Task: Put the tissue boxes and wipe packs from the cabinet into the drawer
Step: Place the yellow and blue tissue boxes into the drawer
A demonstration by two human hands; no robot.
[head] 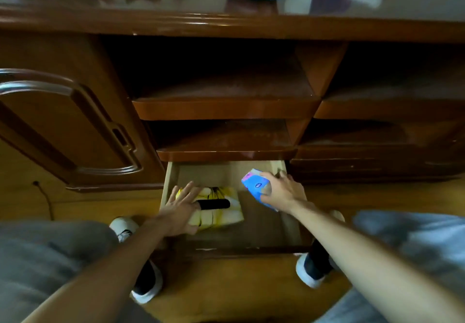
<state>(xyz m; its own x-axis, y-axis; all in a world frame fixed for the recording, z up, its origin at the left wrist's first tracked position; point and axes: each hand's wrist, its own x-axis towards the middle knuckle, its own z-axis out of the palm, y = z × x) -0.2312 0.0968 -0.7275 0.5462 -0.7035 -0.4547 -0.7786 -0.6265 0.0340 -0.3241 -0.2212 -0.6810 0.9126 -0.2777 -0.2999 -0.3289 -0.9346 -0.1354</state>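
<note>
Tissue boxes are going into the open drawer (pixel 173 169): the yellow tissue box (pixel 221 209) lies flat at its near left under the left hand (pixel 180 208), whose straight fingers press its top. The right hand (pixel 281 192) grips the blue wipe pack (pixel 255 184), tilted above the bare right half. Best to level it, lower it just beside the yellow box, and only then let go.

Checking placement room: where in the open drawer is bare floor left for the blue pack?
Bare floor lies right of the yellow tissue box, beneath the right hand holding the blue pack. The drawer is crowded at left, where the left hand rests on the box.
</note>
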